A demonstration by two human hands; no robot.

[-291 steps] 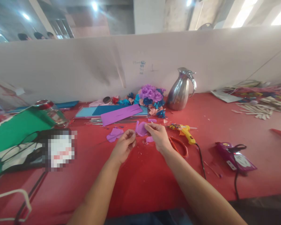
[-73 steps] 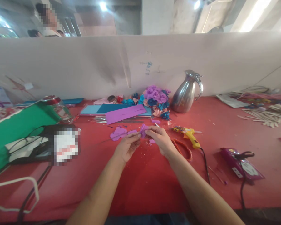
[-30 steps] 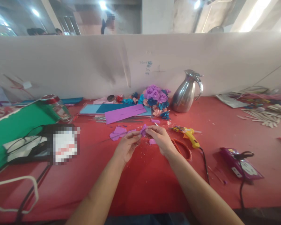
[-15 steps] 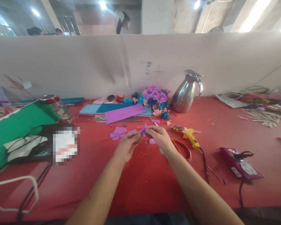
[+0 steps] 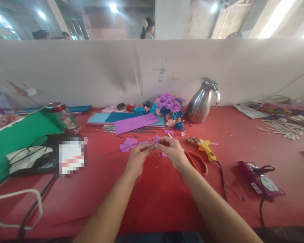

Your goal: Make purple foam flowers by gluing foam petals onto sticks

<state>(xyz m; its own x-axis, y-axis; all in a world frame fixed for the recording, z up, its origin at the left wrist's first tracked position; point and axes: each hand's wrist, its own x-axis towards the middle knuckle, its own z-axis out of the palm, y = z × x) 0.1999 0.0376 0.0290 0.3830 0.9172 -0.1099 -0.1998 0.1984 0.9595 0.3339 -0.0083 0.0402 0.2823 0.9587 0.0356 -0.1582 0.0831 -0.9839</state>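
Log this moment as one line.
left hand: pinching purple piece | right hand: pinching same piece | glue gun: lying on table | pitcher: upright

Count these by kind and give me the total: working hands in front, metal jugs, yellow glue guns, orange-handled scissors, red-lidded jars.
Hands (left hand, right hand): 2
Metal jug: 1
Yellow glue gun: 1
Orange-handled scissors: 1
Red-lidded jar: 1
Total: 6

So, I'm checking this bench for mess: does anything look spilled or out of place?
Yes: small pale scraps lie strewn on the red table between the left hand and right hand, like loose litter.
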